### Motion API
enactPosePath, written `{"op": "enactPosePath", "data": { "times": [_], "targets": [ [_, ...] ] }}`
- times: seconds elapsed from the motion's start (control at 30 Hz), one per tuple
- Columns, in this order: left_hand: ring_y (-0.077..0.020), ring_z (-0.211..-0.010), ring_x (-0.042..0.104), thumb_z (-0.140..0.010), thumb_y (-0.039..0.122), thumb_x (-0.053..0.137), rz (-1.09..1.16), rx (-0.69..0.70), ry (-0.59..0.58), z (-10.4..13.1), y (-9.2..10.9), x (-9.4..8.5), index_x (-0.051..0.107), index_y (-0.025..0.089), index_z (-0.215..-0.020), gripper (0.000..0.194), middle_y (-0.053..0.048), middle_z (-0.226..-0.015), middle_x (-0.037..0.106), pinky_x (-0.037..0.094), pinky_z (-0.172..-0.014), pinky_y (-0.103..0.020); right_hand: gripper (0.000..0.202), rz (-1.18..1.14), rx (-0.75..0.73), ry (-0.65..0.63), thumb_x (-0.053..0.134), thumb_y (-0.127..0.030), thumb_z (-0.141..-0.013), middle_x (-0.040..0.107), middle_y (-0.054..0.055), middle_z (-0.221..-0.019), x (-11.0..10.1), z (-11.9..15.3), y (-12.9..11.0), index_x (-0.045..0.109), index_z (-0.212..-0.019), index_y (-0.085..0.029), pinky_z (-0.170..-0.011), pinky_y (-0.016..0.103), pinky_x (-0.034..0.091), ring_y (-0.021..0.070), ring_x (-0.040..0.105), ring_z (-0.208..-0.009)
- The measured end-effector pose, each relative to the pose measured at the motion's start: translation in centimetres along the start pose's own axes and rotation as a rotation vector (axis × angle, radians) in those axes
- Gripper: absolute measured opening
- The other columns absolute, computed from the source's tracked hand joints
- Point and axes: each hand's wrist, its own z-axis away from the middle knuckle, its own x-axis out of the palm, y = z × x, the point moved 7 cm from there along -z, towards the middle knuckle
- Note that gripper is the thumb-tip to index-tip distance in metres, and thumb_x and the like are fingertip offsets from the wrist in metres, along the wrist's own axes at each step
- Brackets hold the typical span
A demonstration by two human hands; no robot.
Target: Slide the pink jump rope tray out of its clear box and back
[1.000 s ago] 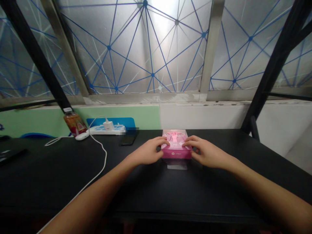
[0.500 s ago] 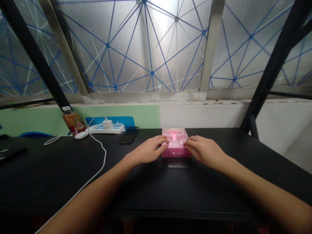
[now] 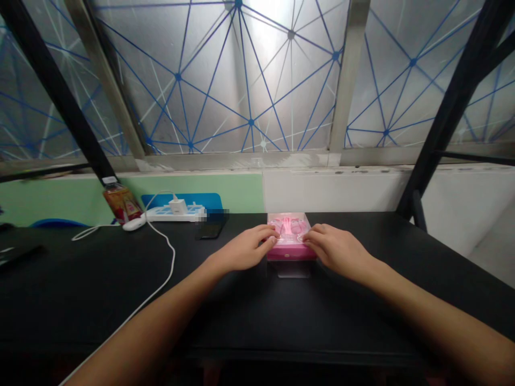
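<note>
A pink box with a clear top lies flat on the black table, and pink contents show through it. From its near side a transparent flap sticks out over the tabletop. My left hand grips the box's left side, its fingertips on the top edge and thumb near the front corner. On the opposite side my right hand holds the box in the same way, fingers bent over the right edge. The undersides of both hands' fingers are partly hidden.
A black phone lies left of the box. Behind it are a white power strip with a plugged-in charger and a drink bottle. A white cable runs toward the near left edge. Black frame posts stand at both sides.
</note>
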Motion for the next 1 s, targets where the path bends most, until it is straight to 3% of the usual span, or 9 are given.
{"op": "enactPosePath", "data": {
  "times": [0.1,0.23,0.27,0.4,0.47,0.6,0.77,0.87,1.0],
  "targets": [
    [-0.0191,-0.125,0.050,-0.101,0.034,0.037,-0.003,0.003,0.006,0.0,-0.1,0.0,0.062,0.020,-0.120,0.034,-0.006,-0.135,0.056,0.035,-0.108,-0.032,0.026,-0.055,-0.007,0.005,0.047,-0.031,-0.095,0.061,0.011,-0.110,-0.3,0.2,0.1,0.062,-0.113,-0.020,-0.087,0.038,0.048,0.0241,0.057,-0.102],
    [-0.0193,-0.124,0.051,-0.100,0.033,0.038,-0.002,0.014,0.018,-0.2,-0.6,0.1,0.063,0.020,-0.118,0.033,-0.006,-0.134,0.057,0.037,-0.107,-0.032,0.067,-0.069,-0.134,-0.012,0.073,-0.043,-0.075,0.046,0.017,-0.138,-1.2,0.5,-1.4,0.051,-0.134,-0.018,-0.102,0.049,0.038,0.0344,0.041,-0.127],
    [-0.0193,-0.123,0.052,-0.100,0.033,0.040,-0.001,0.017,0.023,-0.3,-0.8,0.2,0.063,0.020,-0.117,0.032,-0.006,-0.133,0.057,0.037,-0.107,-0.032,0.068,-0.082,-0.200,-0.030,0.074,-0.044,-0.074,0.046,0.016,-0.139,-1.4,0.7,-2.2,0.052,-0.133,-0.020,-0.104,0.051,0.035,0.0351,0.038,-0.129],
    [-0.0200,-0.117,0.056,-0.093,0.032,0.053,0.012,0.030,0.055,-0.8,-1.0,0.4,0.064,0.020,-0.113,0.026,-0.007,-0.129,0.060,0.042,-0.101,-0.031,0.026,-0.220,-0.397,-0.169,0.059,-0.031,-0.088,0.064,0.009,-0.117,-1.4,1.5,-5.3,0.066,-0.112,-0.023,-0.099,0.042,0.040,0.0248,0.055,-0.112],
    [-0.0201,-0.109,0.060,-0.090,0.032,0.056,0.027,-0.011,0.073,-1.1,-1.3,0.5,0.064,0.020,-0.112,0.027,-0.006,-0.125,0.063,0.046,-0.094,-0.030,0.029,-0.281,-0.412,-0.242,0.055,-0.021,-0.089,0.067,0.007,-0.112,-0.8,1.8,-6.1,0.065,-0.115,-0.023,-0.094,0.037,0.044,0.0213,0.060,-0.104],
    [-0.0194,-0.090,0.066,-0.088,0.038,0.057,0.076,-0.151,0.090,-1.7,-2.7,0.7,0.065,0.024,-0.115,0.031,-0.003,-0.114,0.068,0.051,-0.083,-0.030,0.041,-0.343,-0.375,-0.299,0.049,-0.011,-0.086,0.067,0.007,-0.116,-0.1,2.0,-6.2,0.064,-0.122,-0.024,-0.095,0.037,0.045,0.0224,0.060,-0.109],
    [-0.0220,-0.088,0.068,-0.087,0.045,0.056,0.104,-0.267,0.147,-2.8,-5.1,0.9,0.067,0.023,-0.113,0.035,-0.005,-0.107,0.071,0.051,-0.078,-0.031,0.047,-0.624,-0.432,-0.416,0.051,-0.006,-0.081,0.071,0.003,-0.110,-1.2,2.7,-7.6,0.065,-0.121,-0.026,-0.092,0.032,0.047,0.0193,0.064,-0.103],
    [-0.0219,-0.090,0.068,-0.087,0.046,0.056,0.129,-0.310,0.167,-3.3,-6.5,1.2,0.066,0.022,-0.112,0.036,-0.005,-0.113,0.069,0.052,-0.077,-0.030,0.044,-0.798,-0.482,-0.535,0.056,-0.010,-0.082,0.072,0.004,-0.108,-1.8,3.3,-8.9,0.065,-0.123,-0.023,-0.090,0.029,0.048,0.0178,0.066,-0.099],
    [-0.0233,-0.104,0.064,-0.089,0.043,0.054,0.061,-0.256,0.148,-3.5,-6.9,1.3,0.063,0.021,-0.117,0.037,-0.007,-0.131,0.060,0.049,-0.091,-0.034,0.046,-0.953,-0.494,-0.732,0.065,-0.028,-0.084,0.069,0.009,-0.115,-1.9,4.2,-9.5,0.060,-0.129,-0.019,-0.087,0.027,0.049,0.0195,0.065,-0.101]
  ]
}}
